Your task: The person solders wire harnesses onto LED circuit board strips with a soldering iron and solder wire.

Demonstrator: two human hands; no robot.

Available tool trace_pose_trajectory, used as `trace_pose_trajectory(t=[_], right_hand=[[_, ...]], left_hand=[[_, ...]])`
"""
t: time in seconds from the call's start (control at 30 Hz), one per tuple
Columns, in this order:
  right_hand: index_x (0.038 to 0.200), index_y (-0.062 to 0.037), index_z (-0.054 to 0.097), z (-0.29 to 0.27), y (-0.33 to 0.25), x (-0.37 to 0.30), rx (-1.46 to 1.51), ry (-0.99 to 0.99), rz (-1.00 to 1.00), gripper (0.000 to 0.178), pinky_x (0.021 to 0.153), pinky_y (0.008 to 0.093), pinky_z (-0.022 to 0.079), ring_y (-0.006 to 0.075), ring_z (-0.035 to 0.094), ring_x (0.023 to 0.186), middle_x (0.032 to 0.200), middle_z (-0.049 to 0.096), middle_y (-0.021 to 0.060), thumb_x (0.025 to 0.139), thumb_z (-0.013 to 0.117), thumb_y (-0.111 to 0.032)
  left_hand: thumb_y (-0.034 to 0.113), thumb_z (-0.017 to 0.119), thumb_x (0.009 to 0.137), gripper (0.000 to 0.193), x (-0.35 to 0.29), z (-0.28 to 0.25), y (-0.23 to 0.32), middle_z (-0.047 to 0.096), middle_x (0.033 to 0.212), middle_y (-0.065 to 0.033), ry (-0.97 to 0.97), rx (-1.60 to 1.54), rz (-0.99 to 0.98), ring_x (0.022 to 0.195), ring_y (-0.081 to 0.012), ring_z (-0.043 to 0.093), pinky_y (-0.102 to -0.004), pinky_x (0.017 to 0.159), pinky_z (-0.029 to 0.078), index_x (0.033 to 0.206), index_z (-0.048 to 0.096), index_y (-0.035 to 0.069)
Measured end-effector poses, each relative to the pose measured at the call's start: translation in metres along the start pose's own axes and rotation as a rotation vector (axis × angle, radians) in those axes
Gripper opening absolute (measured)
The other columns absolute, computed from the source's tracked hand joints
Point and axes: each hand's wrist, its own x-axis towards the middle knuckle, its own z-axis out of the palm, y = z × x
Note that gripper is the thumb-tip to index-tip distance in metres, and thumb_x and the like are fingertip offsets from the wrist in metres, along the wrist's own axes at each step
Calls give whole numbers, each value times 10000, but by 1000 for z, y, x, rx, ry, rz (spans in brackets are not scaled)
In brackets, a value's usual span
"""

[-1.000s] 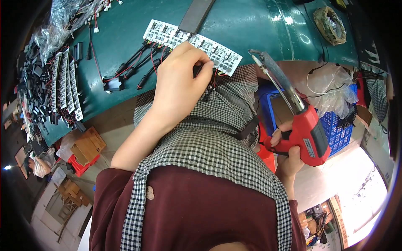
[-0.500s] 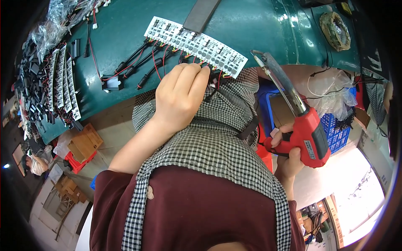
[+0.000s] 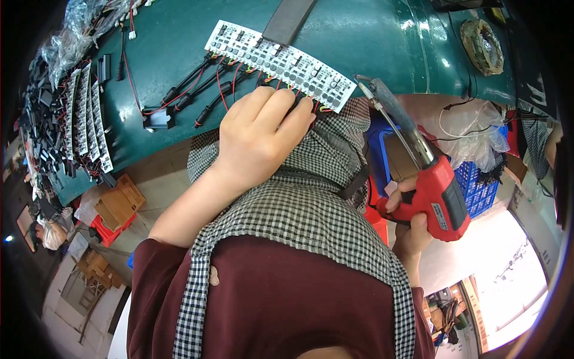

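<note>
A curved white circuit board [image 3: 281,63] lies on the green table, its populated face up. Red, yellow and black wires [image 3: 220,84] run off its near edge, several of them to black cable connectors [image 3: 206,113]. My left hand [image 3: 257,131] is closed at that edge, knuckles up, with its fingers curled over the wires; the fingertips are mostly hidden. To the right, my right hand [image 3: 411,230] grips a red soldering gun [image 3: 442,197] by its handle. The gun's tip points up and left, close beside the board's right end; whether it touches cannot be told.
A dark flat bar [image 3: 289,21] rests against the board's far edge. At left are more strip boards [image 3: 84,116] and a heap of black parts [image 3: 45,113]. A tape roll [image 3: 482,48] lies at far right; blue crates [image 3: 478,185] stand below the table.
My left hand has shifted slightly right along the board's near edge, its fingers moving closer to the right end. The soldering gun has moved very little.
</note>
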Motion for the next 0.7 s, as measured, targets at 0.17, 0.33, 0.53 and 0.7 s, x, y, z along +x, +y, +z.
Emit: trace_pose_trajectory(t=[0.17,0.33,0.53,0.7], right_hand=[[1020,62,521,-1,0,1,-4,-13,12,720,565,248,429,134,553,622,838,556,87,772,609,-608],[1048,70,502,0,0,1,11,-8,19,730,567,251,432,138,554,626,867,556,100,781,604,-602],[1022,66,512,-1,0,1,-6,-9,30,723,579,257,436,145,550,618,834,545,98,783,590,-612],[993,64,524,1,-3,1,-12,-1,39,718,587,258,435,147,547,619,775,540,89,779,589,-618]], left_hand=[[37,711,672,148,10,4,5,540,722,-43,2,-112,-191,644,-184,529,-295,537,421,797,632,39],[61,672,671,110,18,5,8,513,677,-40,-92,-210,-466,641,-224,532,-342,547,432,702,567,65],[57,662,677,108,13,8,8,519,684,-44,-22,-233,-448,651,-230,542,-359,539,433,718,563,72],[39,640,704,81,17,2,5,491,665,-38,-97,-227,-436,615,-173,496,-305,542,388,729,564,40]])
